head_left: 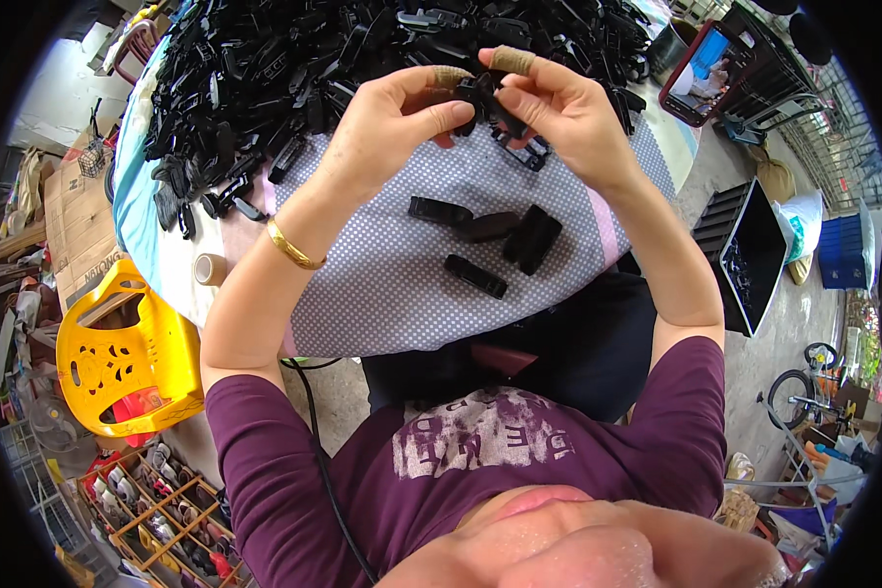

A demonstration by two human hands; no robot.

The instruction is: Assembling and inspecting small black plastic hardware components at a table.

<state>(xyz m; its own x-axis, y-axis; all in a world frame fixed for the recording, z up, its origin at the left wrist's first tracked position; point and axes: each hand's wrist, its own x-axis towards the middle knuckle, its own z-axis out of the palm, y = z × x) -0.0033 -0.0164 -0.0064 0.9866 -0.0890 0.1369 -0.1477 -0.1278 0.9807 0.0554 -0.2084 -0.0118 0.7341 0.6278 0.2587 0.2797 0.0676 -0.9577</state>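
My left hand (pixel 387 118) and my right hand (pixel 573 118) meet over the far part of the table, both closed on a small black plastic part (pixel 480 90). Fingertips cover much of this part, so its full shape is hidden. Tan tape wraps a finger on each hand. Just beyond them spreads a large heap of black plastic parts (pixel 255 78), some with clip-like shapes. Nearer to me, several loose pieces lie on the dotted cloth (pixel 363 284), among them a dark block (pixel 533 238) and a longer black piece (pixel 475 275).
A tape roll (pixel 209 269) sits at the table's left edge, near a yellow plastic chair (pixel 118 363). To the right are a black crate (pixel 712 230) holding dark parts and a lit screen (pixel 704 73). A black cable (pixel 314 421) runs down beside my left arm.
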